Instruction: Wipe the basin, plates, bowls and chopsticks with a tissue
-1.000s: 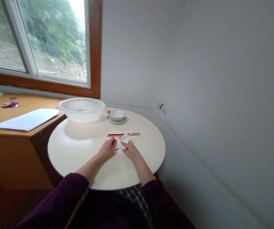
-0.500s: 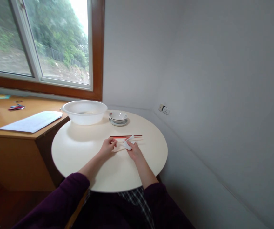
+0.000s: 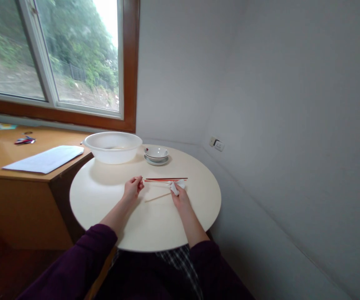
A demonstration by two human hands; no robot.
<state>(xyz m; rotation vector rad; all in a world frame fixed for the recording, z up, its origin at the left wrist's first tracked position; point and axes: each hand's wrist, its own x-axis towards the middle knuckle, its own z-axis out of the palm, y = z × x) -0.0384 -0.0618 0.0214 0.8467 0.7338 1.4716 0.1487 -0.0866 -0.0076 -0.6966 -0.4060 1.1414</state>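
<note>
Left hand (image 3: 133, 186) pinching end of pale chopstick (image 3: 156, 182), nearer wearer and right of white basin (image 3: 112, 156); right hand (image 3: 180, 197) grasping white wipe (image 3: 175, 188) at chopstick's other end. Second pale chopstick (image 3: 157, 198), dark red chopstick (image 3: 166, 178), orange chopstick (image 3: 162, 180) on round worktop (image 3: 145, 229), also near-right of basin. Basin translucent, dull patch at bottom, contents unclear. Just right of basin: dish stack (image 3: 156, 161), bowl (image 3: 156, 153) topmost, red mark inside. Left of basin: white sheet (image 3: 44, 159), any writing too small to read.

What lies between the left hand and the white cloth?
In the head view, a pale stick spans from left hand to white cloth; another stick slants lower in frame.
</note>
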